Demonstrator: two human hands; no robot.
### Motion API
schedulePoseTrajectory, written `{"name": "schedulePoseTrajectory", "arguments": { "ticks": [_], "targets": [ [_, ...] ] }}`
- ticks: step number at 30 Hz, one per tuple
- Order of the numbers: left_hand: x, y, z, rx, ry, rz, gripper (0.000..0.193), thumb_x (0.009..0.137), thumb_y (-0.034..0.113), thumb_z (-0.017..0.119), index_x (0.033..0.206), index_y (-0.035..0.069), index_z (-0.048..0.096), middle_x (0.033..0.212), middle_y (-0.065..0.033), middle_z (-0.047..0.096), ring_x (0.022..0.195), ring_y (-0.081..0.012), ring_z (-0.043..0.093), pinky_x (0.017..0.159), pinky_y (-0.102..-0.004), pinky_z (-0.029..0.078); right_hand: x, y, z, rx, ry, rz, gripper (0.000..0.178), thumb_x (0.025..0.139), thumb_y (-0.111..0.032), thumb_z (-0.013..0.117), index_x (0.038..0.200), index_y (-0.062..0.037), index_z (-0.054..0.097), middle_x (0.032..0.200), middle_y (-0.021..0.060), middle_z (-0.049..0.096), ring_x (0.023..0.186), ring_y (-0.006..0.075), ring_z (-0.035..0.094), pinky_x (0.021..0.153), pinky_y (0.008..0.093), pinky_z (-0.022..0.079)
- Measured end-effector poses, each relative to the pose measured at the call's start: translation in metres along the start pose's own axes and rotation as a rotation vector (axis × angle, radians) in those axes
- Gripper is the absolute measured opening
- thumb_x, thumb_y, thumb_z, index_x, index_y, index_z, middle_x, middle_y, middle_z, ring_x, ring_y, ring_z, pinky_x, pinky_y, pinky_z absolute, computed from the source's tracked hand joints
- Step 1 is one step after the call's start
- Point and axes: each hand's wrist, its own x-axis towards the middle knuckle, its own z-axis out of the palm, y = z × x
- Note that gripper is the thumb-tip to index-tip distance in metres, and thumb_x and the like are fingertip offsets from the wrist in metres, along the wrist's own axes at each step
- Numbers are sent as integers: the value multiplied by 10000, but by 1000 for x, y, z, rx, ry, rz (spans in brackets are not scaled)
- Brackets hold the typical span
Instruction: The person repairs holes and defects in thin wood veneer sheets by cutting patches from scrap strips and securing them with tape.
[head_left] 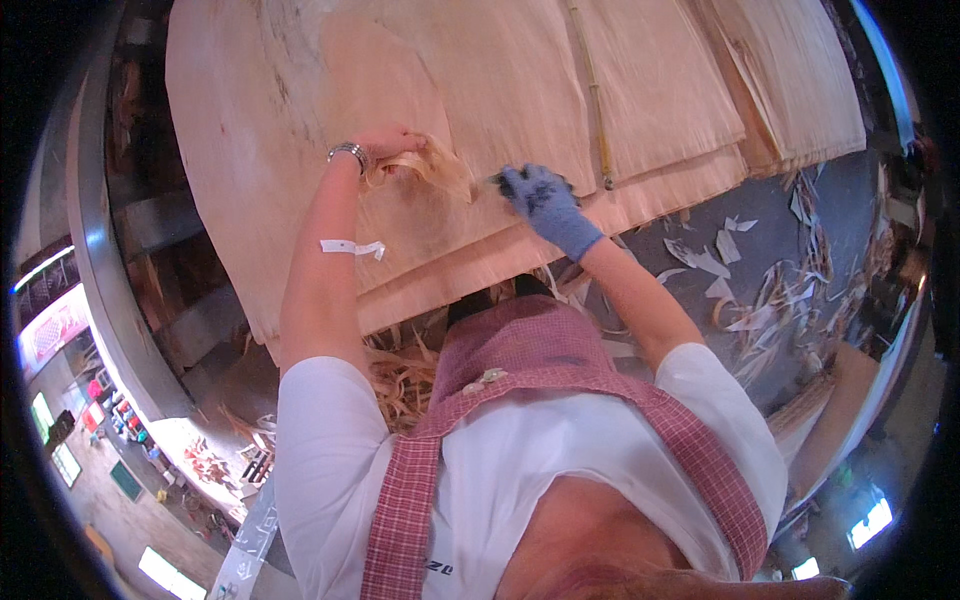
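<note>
Wide, thin sheets of wood veneer (400, 235) lie stacked before me. My left hand (390, 143), bare with a metal watch at the wrist, is closed on a crumpled, torn veneer piece (445, 170) just above the top sheet. To its right is my right hand (540, 195), in a blue glove with dark fingers. Its fingers are curled, and a blurred greyish tip juts from them toward the torn piece; what it belongs to I cannot make out. A white paper strip (345, 247) clings to my left forearm.
A thin yellowish rod (597, 110) lies across the sheets beyond my right hand. More overlapping veneer sheets (800, 80) extend to the far right. Veneer scraps (700, 258) litter the dark floor at right, and shavings (405, 385) lie below the stack's near edge.
</note>
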Motion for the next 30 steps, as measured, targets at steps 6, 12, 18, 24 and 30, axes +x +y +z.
{"name": "schedulePoseTrajectory", "arguments": {
  "ticks": [6,12,18,24,30],
  "targets": [
    [-6,17,6,158,48,-89,278,911,372,551,979,135,678,703,57,589,583,-45,498,478,-227,401,53,-39,53,-285,-85,-197,218,875,-294,560,995,-114,530,916,129,587,872,280,599,715,401,472],
    [32,-68,75,612,499,506,290,907,330,533,883,71,662,800,-159,674,681,-324,637,593,-451,494,74,-36,97,-445,-286,-166,257,872,-244,547,1101,-141,605,935,103,635,838,310,645,663,454,508],
    [-24,-44,173,401,590,427,212,895,260,518,890,76,624,802,-216,648,766,-386,632,656,-499,489,77,-37,83,-250,-275,-43,281,876,-301,499,1085,-133,584,1055,166,602,927,356,625,734,479,510],
    [-79,-21,227,108,631,547,186,891,234,558,946,59,591,770,-212,623,689,-365,615,604,-424,474,57,-3,73,7,-90,-108,276,897,-311,522,1104,-132,557,1053,176,593,906,373,617,764,461,506],
    [-180,-113,262,-388,405,278,308,932,162,496,1182,5,582,961,-128,671,842,-167,617,748,-306,486,-2,92,2,-65,497,400,439,851,-401,632,1131,-82,518,1023,213,558,997,398,561,784,488,479]
  ]
}}
